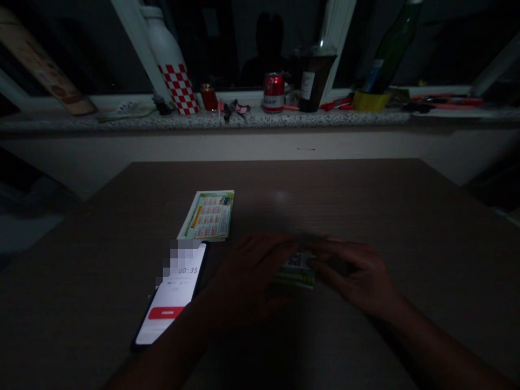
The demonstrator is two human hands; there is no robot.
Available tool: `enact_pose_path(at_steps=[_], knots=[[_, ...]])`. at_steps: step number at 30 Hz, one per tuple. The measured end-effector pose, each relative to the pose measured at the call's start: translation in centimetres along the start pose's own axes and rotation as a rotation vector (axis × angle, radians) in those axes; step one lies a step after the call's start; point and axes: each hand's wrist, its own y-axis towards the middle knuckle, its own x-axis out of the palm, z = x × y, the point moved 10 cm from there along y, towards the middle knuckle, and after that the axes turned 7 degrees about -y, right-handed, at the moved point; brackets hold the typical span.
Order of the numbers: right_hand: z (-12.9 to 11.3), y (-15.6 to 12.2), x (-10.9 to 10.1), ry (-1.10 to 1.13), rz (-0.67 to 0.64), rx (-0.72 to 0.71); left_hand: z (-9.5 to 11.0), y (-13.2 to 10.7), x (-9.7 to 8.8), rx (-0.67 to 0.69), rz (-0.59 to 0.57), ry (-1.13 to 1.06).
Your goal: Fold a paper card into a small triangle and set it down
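Two hands of mine rest on one small printed card lying flat on the matte brown table: my left hand and right hand pinch its edges with bent fingertips. A second glossy calendar card lies apart, untouched, beside the lit phone whose timer reads 00:35, so I judge the work barely begun

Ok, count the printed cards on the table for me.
2. One card lies flat above the phone, left of centre. A second card sits under the fingertips of both hands, partly covered; more could be hidden beneath them in the dim light.
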Motion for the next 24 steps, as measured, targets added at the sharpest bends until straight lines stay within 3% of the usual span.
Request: enact_pose_path(at_steps=[6,12,24], knots=[[0.4,0.0,0.1,0.047,-0.03,0.036,-0.6,-0.1,0.8,-0.029,-0.038,0.009],[-0.5,0.5,0.5,0.094,-0.109,-0.049,-1.2,-0.2,0.8,-0.096,-0.063,-0.021],[-1.0,0.7,1.2,0.056,-0.159,-0.102,-0.6,0.3,0.5,-0.101,-0.059,-0.111]])
